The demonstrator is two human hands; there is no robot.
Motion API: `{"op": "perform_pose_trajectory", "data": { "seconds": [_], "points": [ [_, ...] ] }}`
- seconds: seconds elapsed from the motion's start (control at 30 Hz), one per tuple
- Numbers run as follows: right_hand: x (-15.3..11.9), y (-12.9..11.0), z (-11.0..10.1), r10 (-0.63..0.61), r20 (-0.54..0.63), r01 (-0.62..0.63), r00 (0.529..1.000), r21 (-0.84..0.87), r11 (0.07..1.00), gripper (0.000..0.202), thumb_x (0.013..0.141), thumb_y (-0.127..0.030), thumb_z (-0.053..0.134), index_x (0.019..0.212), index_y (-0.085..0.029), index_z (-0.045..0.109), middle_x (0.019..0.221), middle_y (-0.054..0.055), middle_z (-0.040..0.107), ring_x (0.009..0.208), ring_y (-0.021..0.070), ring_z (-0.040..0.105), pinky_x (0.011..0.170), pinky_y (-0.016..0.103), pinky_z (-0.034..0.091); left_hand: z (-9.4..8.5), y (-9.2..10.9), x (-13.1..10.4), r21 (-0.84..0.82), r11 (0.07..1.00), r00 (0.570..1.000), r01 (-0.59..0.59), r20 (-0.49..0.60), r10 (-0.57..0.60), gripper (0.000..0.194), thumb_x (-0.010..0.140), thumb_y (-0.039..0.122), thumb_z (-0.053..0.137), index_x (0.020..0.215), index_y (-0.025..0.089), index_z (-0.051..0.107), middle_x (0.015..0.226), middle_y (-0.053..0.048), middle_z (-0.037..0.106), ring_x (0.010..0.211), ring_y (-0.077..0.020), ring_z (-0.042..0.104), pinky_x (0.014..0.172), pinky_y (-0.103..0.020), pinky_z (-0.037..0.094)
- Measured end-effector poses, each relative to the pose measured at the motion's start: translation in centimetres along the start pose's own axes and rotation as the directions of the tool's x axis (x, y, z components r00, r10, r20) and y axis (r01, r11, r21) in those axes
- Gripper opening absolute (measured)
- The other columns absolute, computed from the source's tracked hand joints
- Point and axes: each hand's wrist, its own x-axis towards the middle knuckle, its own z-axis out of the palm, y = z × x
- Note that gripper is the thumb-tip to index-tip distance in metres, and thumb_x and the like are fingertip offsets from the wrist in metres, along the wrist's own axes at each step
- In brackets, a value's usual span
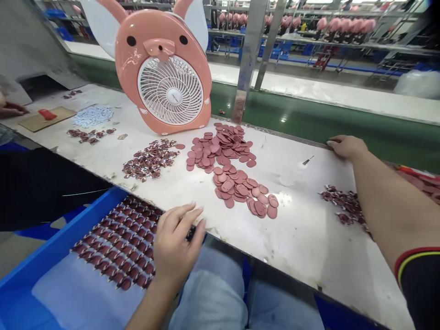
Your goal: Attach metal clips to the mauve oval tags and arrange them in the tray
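Observation:
My left hand hovers at the table's near edge, beside the blue tray. Its fingers are loosely bent and apart, with no part visibly held; a small dark patch shows between thumb and fingers. Across the table, my right hand is at the far rim by the green belt, fingers partly extended and nothing visible in them. Between the hands lie flat oval reddish-pink pieces with small holes and a second heap of pink ovals. Small dark-red and white parts form a pile on the left. More dark-red parts lie beneath my right forearm.
A pink pig-shaped fan stands at the back. The blue tray holds rows of dark-red assembled pieces. Pale-blue bits and a board lie far left, near another person's hand. A metal post rises behind.

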Motion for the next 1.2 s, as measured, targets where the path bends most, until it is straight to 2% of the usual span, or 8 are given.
{"op": "perform_pose_trajectory", "data": {
  "seconds": [0.17,0.33,0.47,0.6,0.9,1.03,1.1,1.2],
  "points": [
    [-0.9,0.6,-0.8,0.116,0.000,-0.116,0.993,0.042,0.992,0.028,0.097,-0.035,0.061,0.120,-0.019,0.063,0.126,0.010,0.062,0.108,0.0223,0.063,0.089,0.041,0.055,3.1,0.0,5.6,0.012,0.996,0.973,0.089,0.215,-0.090,0.026,0.095,0.028,0.058,0.117,0.020,0.070,0.116,-0.010,0.069,0.108,-0.0277,0.060,0.095,-0.043,0.049],
    [-6.4,0.3,-2.8,-0.045,0.117,0.025,0.992,0.171,0.985,0.024,0.097,-0.034,0.062,0.116,-0.020,0.064,0.119,0.008,0.065,0.102,0.0206,0.065,0.091,0.042,0.055,4.6,-0.2,8.5,0.005,0.997,0.923,0.071,0.380,-0.067,0.024,0.093,0.039,0.061,0.109,0.026,0.074,0.109,-0.005,0.071,0.103,-0.0267,0.061,0.090,-0.040,0.050],
    [-12.7,-0.2,-3.5,-0.227,0.156,0.160,0.961,0.356,0.921,0.028,0.100,-0.032,0.056,0.126,-0.022,0.061,0.127,0.009,0.063,0.112,0.0221,0.063,0.100,0.046,0.051,4.9,0.9,8.5,0.003,0.992,0.911,0.122,0.397,-0.113,0.021,0.089,0.033,0.067,0.107,0.026,0.074,0.107,-0.006,0.070,0.104,-0.0284,0.061,0.083,-0.039,0.050],
    [-16.8,-2.8,-2.7,-0.424,0.154,0.284,0.892,0.539,0.793,0.055,0.095,-0.039,0.065,0.145,-0.027,0.045,0.141,0.011,0.056,0.121,0.0249,0.060,0.102,0.046,0.051,4.7,1.7,8.1,-0.064,0.974,0.917,0.217,0.354,-0.181,0.012,0.088,0.027,0.065,0.096,0.026,0.074,0.102,-0.005,0.070,0.104,-0.0274,0.062,0.080,-0.036,0.049],
    [-17.3,-8.2,-0.1,-0.320,0.078,0.208,0.944,0.609,0.765,0.024,0.095,-0.038,0.065,0.099,-0.015,0.066,0.102,0.004,0.067,0.092,0.0188,0.065,0.084,0.039,0.056,3.6,1.5,6.1,-0.243,0.874,0.882,0.421,0.333,-0.332,0.018,0.088,0.030,0.064,0.101,0.024,0.076,0.094,-0.003,0.074,0.078,-0.0197,0.064,0.076,-0.032,0.049],
    [-18.2,-9.0,-0.3,-0.248,-0.033,0.179,0.968,0.784,0.595,0.027,0.095,-0.040,0.062,0.106,-0.015,0.063,0.105,0.005,0.066,0.092,0.0189,0.064,0.082,0.038,0.055,1.3,4.1,5.1,-0.370,0.800,0.860,0.472,0.393,-0.326,0.024,0.092,0.034,0.059,0.105,0.019,0.074,0.092,-0.006,0.074,0.078,-0.0190,0.065,0.073,-0.030,0.051],
    [-19.3,-9.2,-1.2,-0.237,-0.054,0.158,0.970,0.883,0.442,0.031,0.095,-0.044,0.057,0.109,-0.016,0.059,0.100,0.006,0.065,0.085,0.0187,0.064,0.075,0.037,0.056,-0.6,6.1,3.1,-0.472,0.723,0.803,0.505,0.565,-0.192,0.021,0.092,0.032,0.061,0.099,0.020,0.076,0.086,-0.005,0.076,0.074,-0.0180,0.067,0.070,-0.028,0.052],
    [-21.9,-9.0,-3.2,-0.244,-0.053,0.109,0.968,0.969,0.223,0.027,0.088,-0.045,0.042,0.100,-0.022,0.050,0.077,0.003,0.056,0.066,0.0194,0.059,0.057,0.035,0.051,-2.6,8.1,-2.3,-0.639,0.509,0.523,0.577,0.767,0.370,0.021,0.091,0.029,0.062,0.098,0.022,0.080,0.087,-0.006,0.077,0.079,-0.0193,0.067,0.079,-0.028,0.050]
  ]
}}
